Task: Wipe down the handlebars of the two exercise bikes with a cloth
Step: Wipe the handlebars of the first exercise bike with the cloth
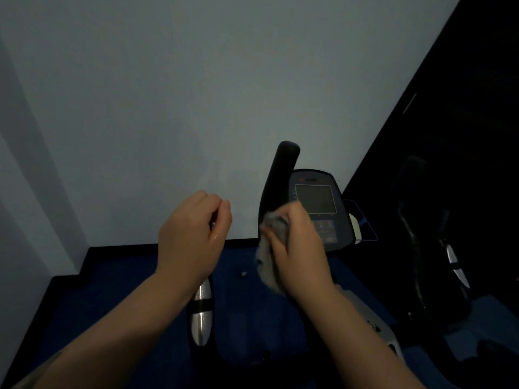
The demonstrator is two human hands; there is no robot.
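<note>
In the dim room I stand at the near exercise bike. My left hand (pixel 193 234) is closed around the top of its left handlebar (pixel 201 313), a black bar with silver pulse sensors showing below my fist. My right hand (pixel 295 248) grips a grey cloth (pixel 269 259) wrapped around the right handlebar (pixel 280 169), whose black tip rises above my fingers. The bike's console (pixel 316 200) with a grey screen sits just right of that bar. A second bike's dark handlebar (pixel 412 214) with a silver sensor (pixel 456 265) stands at the far right.
A pale wall (pixel 196 94) fills the view ahead, meeting blue flooring (pixel 112 276) with a black skirting. A dark wall or panel (pixel 463 108) runs along the right side. The near bike's grey frame (pixel 373 321) lies under my right forearm.
</note>
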